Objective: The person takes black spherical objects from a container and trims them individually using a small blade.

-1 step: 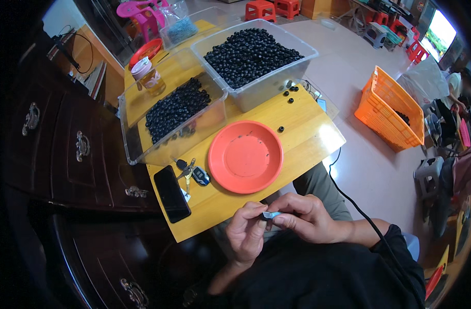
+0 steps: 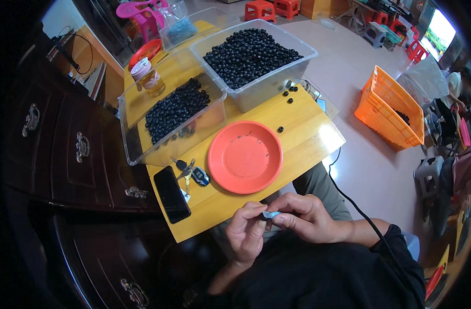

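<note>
Over a lap in grey-green trousers (image 2: 320, 188), just off the near edge of a yellow wooden table (image 2: 302, 141), two bare hands meet. The left hand (image 2: 245, 232) has its thumb and fingers drawn into a pinch on a small dark piece (image 2: 265, 219), most of which the fingertips hide from me. The right hand (image 2: 308, 220) is curled nearly closed, thumb and forefinger gripping a small light-blue tool with a pale tip (image 2: 273, 215). That tip lies right at the dark piece, between the two hands; I cannot tell whether they touch.

Straight ahead of the hands sits a shallow round red plastic dish (image 2: 245, 154), with a few dark specks in it. To its left lie a bunch of metal keys (image 2: 188, 175) with a dark oval fob (image 2: 200, 176), then a flat black phone (image 2: 172, 194) near the table's edge.

Farther back stands a clear plastic bin (image 2: 171, 152) partly filled with small black rounded pieces (image 2: 176, 110); beside it, a larger translucent bin (image 2: 269, 87) is heaped with more of them. One loose black piece (image 2: 280, 129) rests near the dish, and others lie by the larger bin's corner. Off to the right, on the floor, is an orange plastic basket (image 2: 387, 121).
</note>
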A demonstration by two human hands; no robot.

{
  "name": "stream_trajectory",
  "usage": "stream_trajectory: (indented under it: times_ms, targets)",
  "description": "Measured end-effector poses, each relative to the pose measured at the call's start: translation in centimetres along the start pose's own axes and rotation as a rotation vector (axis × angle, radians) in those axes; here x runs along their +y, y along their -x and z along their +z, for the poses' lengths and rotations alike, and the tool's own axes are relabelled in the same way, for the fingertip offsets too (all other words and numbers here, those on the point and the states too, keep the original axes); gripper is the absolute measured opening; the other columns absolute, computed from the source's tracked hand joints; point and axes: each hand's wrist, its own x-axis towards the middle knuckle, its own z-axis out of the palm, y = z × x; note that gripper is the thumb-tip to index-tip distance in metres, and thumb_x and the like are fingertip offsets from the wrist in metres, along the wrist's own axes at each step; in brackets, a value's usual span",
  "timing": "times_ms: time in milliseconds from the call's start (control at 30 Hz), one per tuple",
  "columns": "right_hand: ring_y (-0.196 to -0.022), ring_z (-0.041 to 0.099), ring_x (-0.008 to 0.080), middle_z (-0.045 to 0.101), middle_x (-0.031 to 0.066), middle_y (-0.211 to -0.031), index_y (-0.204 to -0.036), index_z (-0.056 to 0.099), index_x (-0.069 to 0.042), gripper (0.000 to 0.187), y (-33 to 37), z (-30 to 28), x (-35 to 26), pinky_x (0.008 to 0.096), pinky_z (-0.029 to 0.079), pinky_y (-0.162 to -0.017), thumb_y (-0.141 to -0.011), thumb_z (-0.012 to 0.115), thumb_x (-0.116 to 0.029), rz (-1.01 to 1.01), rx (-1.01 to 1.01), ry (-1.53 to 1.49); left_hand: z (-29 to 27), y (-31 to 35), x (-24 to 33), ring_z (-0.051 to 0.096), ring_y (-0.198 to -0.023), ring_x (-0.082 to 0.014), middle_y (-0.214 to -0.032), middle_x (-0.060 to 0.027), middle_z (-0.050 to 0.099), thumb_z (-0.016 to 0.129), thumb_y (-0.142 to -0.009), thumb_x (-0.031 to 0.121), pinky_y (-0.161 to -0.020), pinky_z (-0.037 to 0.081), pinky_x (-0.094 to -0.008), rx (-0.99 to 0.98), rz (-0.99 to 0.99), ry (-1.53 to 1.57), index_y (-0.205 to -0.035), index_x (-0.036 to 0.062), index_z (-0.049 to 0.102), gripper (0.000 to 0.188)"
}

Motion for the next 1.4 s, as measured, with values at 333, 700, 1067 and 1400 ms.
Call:
stream_trajectory:
  times_ms: [333,700,1067,1400]
  targets:
    - [-0.06,0.047,0.003,0.058,-0.0006,-0.073,-0.093,0.054,-0.006,0.013,-0.6,-0.7,0.9,0.0173,0.035,-0.05,-0.087,0.064,-0.012,0.327,0.086,-0.635,1.4,-0.5,-0.6,0.049,-0.066,-0.012,-0.088,-0.0102,0.055,0.059,-0.085,0.004,-0.056,0.04,-0.0223,0.023,-0.03,-0.109,-0.1,-0.0026,0.056,0.017]
    - [-0.052,0.043,0.0035,0.05,-0.0019,-0.067,-0.088,0.054,-0.006,0.011,0.6,-4.3,4.3,0.018,0.03,-0.044,-0.088,0.061,-0.014,0.443,0.077,-0.668,0.4,-8.2,4.5,0.053,-0.074,-0.0118,-0.087,-0.0083,0.055,0.054,-0.082,-0.006,-0.065,0.044,-0.0234,0.11,0.235,-0.557,-0.098,-0.0071,0.057,0.017]
    - [-0.067,0.054,0.007,0.057,0.0003,-0.076,-0.093,0.055,-0.002,0.011,7.3,-12.0,10.2,0.0222,0.044,-0.059,-0.087,0.062,-0.008,0.502,0.327,-0.349,2.5,-27.0,3.7,0.054,-0.068,-0.0208,-0.086,-0.0117,0.054,0.059,-0.077,-0.001,-0.062,0.047,-0.0294,-0.1,0.404,-1.408,-0.108,-0.0008,0.058,0.031]
    - [-0.074,0.06,0.0305,0.057,0.0159,-0.085,-0.101,0.055,-0.001,0.021,3.6,-14.2,6.5,0.0363,0.047,-0.063,-0.086,0.059,-0.016,0.234,0.307,0.407,5.7,-40.1,-12.4,0.061,-0.088,-0.0325,-0.092,-0.0168,0.064,0.065,-0.07,0.005,-0.08,0.049,-0.04,-0.515,0.192,-1.71,-0.095,0.0048,0.066,0.024]
